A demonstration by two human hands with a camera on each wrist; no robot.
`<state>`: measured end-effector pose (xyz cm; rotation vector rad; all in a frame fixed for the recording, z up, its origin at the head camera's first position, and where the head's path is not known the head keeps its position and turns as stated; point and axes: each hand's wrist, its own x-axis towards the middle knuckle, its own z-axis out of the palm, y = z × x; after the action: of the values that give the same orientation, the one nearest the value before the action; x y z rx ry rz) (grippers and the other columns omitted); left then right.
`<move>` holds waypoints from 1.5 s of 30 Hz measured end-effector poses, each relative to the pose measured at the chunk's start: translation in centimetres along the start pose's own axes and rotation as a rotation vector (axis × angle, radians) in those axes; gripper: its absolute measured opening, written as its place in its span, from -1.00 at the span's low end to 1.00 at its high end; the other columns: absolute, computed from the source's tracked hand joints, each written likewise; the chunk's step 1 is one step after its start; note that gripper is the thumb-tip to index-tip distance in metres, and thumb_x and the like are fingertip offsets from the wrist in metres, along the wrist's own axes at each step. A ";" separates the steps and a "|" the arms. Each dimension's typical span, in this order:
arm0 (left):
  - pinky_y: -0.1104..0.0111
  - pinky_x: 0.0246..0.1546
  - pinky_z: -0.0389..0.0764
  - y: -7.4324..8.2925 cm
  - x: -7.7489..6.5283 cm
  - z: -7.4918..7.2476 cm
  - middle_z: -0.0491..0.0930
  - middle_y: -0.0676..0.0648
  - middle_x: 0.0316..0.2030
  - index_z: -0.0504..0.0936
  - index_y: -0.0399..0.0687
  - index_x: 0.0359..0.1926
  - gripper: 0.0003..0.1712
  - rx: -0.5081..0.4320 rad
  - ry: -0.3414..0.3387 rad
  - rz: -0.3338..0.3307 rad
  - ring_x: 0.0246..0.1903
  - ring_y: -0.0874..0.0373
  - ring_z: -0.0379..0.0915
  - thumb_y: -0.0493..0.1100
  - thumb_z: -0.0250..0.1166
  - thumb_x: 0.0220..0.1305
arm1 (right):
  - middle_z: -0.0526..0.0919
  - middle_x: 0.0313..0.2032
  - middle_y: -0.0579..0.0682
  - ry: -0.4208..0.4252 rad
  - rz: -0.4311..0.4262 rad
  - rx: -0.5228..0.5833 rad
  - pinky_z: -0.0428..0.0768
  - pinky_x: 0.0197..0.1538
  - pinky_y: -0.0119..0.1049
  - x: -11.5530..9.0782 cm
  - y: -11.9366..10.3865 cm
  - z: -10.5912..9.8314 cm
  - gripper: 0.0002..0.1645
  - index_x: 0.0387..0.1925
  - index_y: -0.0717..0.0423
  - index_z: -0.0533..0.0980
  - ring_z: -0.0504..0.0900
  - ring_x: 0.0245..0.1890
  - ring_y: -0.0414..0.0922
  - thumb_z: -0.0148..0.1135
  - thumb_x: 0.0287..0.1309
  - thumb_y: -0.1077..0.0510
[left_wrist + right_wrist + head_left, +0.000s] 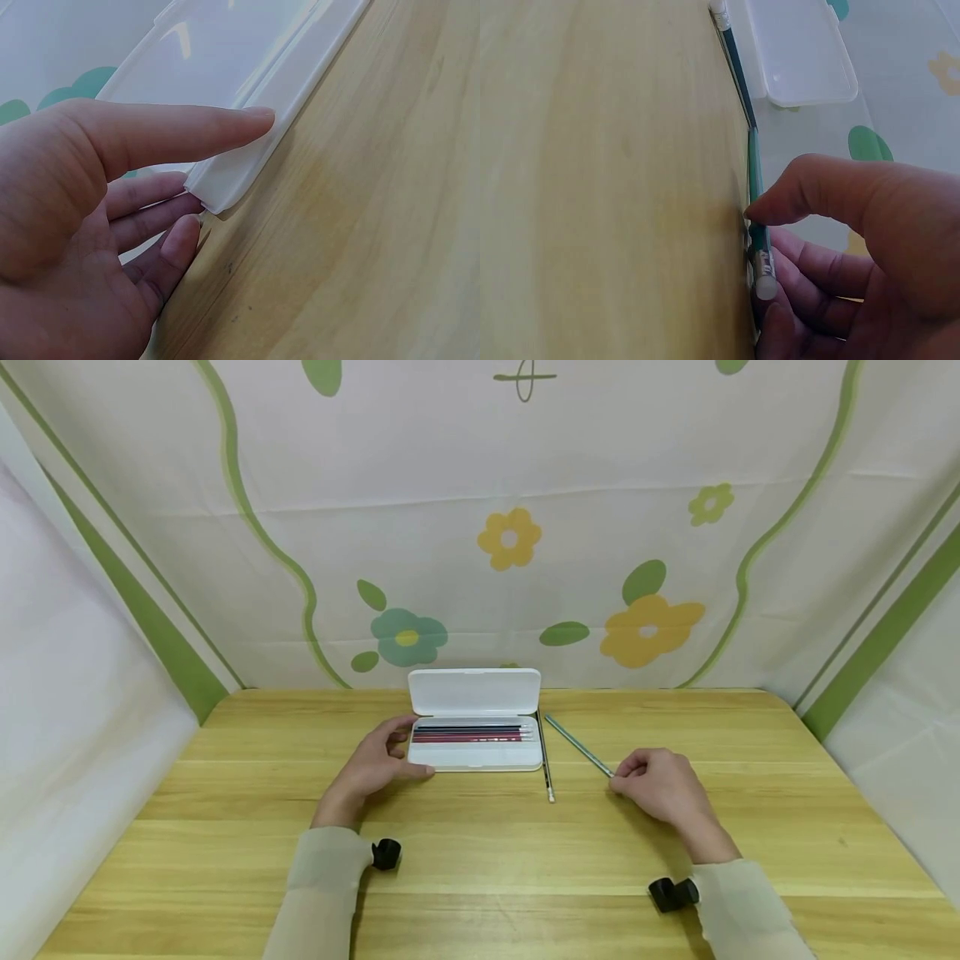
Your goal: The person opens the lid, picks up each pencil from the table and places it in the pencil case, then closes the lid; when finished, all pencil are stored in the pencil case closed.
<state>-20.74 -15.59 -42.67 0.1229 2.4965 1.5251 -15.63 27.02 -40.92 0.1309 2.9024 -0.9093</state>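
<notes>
A white pencil case (474,759) stands open at the back of the table, its lid (474,692) tilted up. Several dark and red pencils (468,735) lie side by side inside it. My left hand (375,764) holds the case by its left end, thumb along the front edge and fingers at the far side. Between thumb and fingers, my right hand (663,785) pinches a green pencil (577,746) near its white eraser (765,288). The pencil's other end points toward the case. A dark pencil (546,760) lies along the case's right side, eraser toward me.
The wooden table (480,860) has a back edge just behind the case. A floral cloth (450,460) hangs behind it, with white cloth on both sides. Black wrist cameras (386,854) sit at both sleeves.
</notes>
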 end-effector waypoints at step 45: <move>0.08 0.24 0.44 0.0 0.0 -0.1 0.46 -0.21 0.46 0.38 -0.07 0.57 0.05 -0.013 0.001 -0.004 0.25 -0.16 0.39 -0.18 0.68 0.09 | 0.76 0.05 0.04 -0.079 -0.100 0.416 0.66 -0.13 -0.28 0.6 0.5 -2.6 -0.56 0.21 0.11 0.66 0.64 -0.07 -0.16 0.39 0.45 -0.03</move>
<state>-20.79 -15.68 -42.65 0.1158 2.4856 1.5400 -16.36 28.95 -39.09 -0.0205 2.6269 -1.4872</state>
